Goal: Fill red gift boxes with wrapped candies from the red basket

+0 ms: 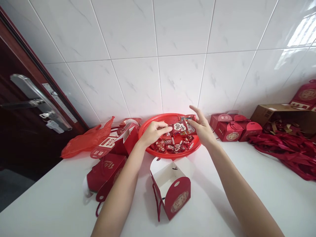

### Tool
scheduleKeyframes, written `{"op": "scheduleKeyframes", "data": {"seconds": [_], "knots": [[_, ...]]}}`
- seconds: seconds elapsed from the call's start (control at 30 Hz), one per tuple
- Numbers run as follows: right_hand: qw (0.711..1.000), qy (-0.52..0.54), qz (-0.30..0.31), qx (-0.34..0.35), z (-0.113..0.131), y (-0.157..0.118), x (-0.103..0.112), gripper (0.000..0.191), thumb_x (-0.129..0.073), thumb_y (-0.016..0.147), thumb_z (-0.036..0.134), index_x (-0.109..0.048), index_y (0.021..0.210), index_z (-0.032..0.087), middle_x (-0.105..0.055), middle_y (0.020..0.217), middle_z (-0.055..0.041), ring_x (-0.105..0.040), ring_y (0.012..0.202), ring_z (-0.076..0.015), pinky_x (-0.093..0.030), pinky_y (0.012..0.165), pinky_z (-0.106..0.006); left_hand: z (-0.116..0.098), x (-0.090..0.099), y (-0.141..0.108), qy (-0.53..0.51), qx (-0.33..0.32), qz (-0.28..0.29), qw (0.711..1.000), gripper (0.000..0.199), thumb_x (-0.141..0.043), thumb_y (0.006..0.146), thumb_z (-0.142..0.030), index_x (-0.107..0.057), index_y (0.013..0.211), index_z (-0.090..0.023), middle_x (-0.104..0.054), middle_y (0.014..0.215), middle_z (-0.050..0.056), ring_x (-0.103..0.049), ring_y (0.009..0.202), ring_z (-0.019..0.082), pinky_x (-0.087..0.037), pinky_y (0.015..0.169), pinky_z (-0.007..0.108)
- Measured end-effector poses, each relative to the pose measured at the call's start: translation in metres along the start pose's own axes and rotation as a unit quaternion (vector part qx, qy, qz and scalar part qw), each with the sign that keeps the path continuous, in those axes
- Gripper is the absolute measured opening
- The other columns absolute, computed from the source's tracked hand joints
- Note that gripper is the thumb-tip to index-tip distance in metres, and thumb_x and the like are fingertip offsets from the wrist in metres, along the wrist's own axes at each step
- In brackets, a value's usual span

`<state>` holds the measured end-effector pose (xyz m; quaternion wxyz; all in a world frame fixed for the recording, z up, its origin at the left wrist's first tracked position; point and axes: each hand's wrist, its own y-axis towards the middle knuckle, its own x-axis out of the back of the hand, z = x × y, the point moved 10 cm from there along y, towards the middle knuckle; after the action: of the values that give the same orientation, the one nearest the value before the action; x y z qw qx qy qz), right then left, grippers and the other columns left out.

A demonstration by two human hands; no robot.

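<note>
Over a red plastic basket, both my hands are raised close together. Between thumb and fingers of my left hand is the end of a small red candy packet with white and dark lettering. My right hand pinches a colourful red packet right beside it, its index finger stretched upward. Many small red-wrapped sweets lie in the basket. In front of it stands an open red gift box with a white inside and a dark red cord.
At left lie a red plastic bag and several unfolded red boxes. Closed red boxes stand at right, near a cardboard box and a heap of dark red ribbons. A tiled wall bounds the back.
</note>
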<state>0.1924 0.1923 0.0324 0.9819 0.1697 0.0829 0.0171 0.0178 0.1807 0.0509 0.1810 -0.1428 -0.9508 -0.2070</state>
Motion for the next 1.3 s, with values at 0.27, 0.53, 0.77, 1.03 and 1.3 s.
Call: {"op": "scheduleKeyframes", "data": {"seconds": [0.27, 0.53, 0.77, 1.03, 1.3], "knots": [[0.999, -0.041, 0.002, 0.012, 0.022, -0.006, 0.0, 0.029, -0.067, 0.074, 0.035, -0.07, 0.102, 0.027, -0.067, 0.08, 0.001, -0.06, 0.068, -0.0175, -0.049, 0.062, -0.032, -0.031, -0.026, -0.042, 0.07, 0.006, 0.283, 0.957, 0.024, -0.071, 0.081, -0.039, -0.078, 0.07, -0.018, -0.066, 0.073, 0.006, -0.06, 0.07, 0.018, -0.048, 0.066, 0.027], [0.99, -0.116, 0.043, 0.065, 0.047, -0.022, -0.017, 0.025, -0.069, 0.076, 0.032, -0.073, 0.1, 0.023, -0.071, 0.087, -0.0024, -0.063, 0.081, -0.021, -0.051, 0.071, -0.035, -0.028, -0.026, -0.062, 0.141, 0.082, 0.287, 0.944, 0.02, -0.074, 0.076, -0.029, -0.083, 0.093, -0.025, -0.078, 0.086, 0.004, -0.07, 0.079, 0.02, -0.049, 0.067, 0.023], [0.969, -0.158, 0.174, 0.077, 0.061, -0.045, -0.05, 0.016, -0.071, 0.076, 0.023, -0.071, 0.092, 0.023, -0.073, 0.089, -0.0024, -0.067, 0.079, -0.021, -0.053, 0.069, -0.034, -0.013, -0.014, -0.068, 0.215, 0.129, 0.265, 0.931, 0.006, -0.075, 0.069, -0.028, -0.078, 0.07, -0.023, -0.073, 0.069, 0.0, -0.063, 0.061, 0.017, -0.038, 0.051, 0.022], [0.835, -0.346, 0.419, 0.079, 0.048, -0.106, -0.108, 0.02, -0.059, 0.08, 0.003, -0.066, 0.086, 0.021, -0.072, 0.085, 0.0008, -0.061, 0.071, -0.0128, -0.042, 0.061, -0.024, -0.001, -0.024, -0.071, 0.234, 0.156, 0.306, 0.909, 0.007, -0.069, 0.062, -0.016, -0.073, 0.06, -0.022, -0.065, 0.056, -0.003, -0.054, 0.051, 0.014, -0.032, 0.045, 0.023], [0.733, -0.513, 0.442, 0.073, 0.022, -0.11, -0.103, 0.018, -0.057, 0.086, 0.008, -0.068, 0.093, 0.02, -0.069, 0.091, -0.0053, -0.061, 0.078, -0.0189, -0.036, 0.058, -0.027, 0.004, -0.027, -0.073, 0.259, 0.169, 0.315, 0.897, 0.016, -0.07, 0.067, -0.018, -0.081, 0.077, -0.022, -0.077, 0.077, 0.001, -0.068, 0.069, 0.019, -0.045, 0.056, 0.022]]}}
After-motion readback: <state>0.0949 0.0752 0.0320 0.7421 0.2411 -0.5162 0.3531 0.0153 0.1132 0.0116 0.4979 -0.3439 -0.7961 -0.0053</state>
